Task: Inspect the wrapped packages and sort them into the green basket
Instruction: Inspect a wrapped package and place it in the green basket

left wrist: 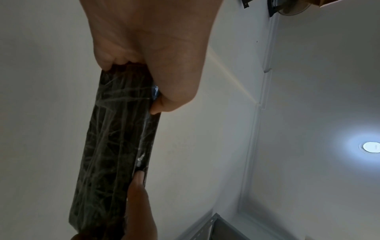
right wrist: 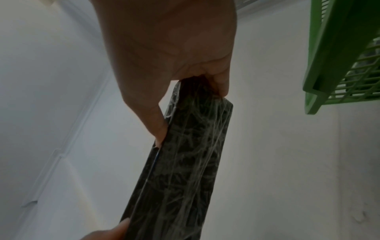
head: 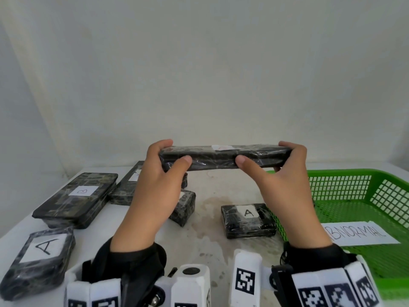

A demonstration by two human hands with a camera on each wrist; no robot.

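A long flat black package (head: 223,157) wrapped in clear film is held level above the table, edge toward me, a white label on its top face. My left hand (head: 168,156) grips its left end, thumb on the near edge and fingers over the far side. My right hand (head: 274,158) grips the right end the same way. The wrist views show the package (left wrist: 117,146) (right wrist: 185,162) from below, pinched between thumb and fingers. The green basket (head: 345,189) stands on the table at the right, below the package's right end.
Several wrapped black packages lie on the white table (head: 212,231): one marked B (head: 77,196), one marked A (head: 37,255) at the near left, another A (head: 247,220) beside the basket. A paper reading ABNORMAL (head: 363,234) lies in the basket. A white wall rises behind.
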